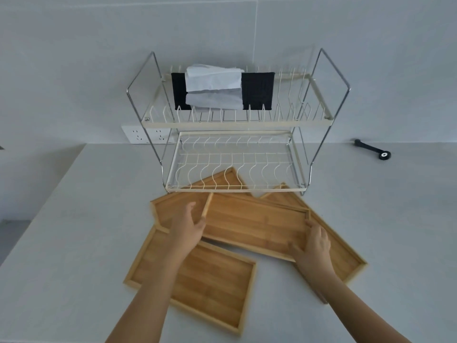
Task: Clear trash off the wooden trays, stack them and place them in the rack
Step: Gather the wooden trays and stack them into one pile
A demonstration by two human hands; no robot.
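Observation:
Several wooden trays lie overlapping on the pale counter in front of a two-tier wire rack (232,125). A middle tray (252,224) is gripped at both short ends: my left hand (189,225) holds its left rim, my right hand (315,242) its right rim. It sits tilted over a left tray (170,206) and a long right tray (343,253). A nearer tray (210,283) lies under my left forearm. No trash shows on the trays. The rack's lower shelf (235,167) holds nothing and overhangs the far trays.
On the rack's upper shelf rests a black holder with white paper (215,87). A wall socket (146,137) sits behind the rack's left leg. A black tool with a round end (373,149) lies on the counter at the far right. The counter edge runs along the left.

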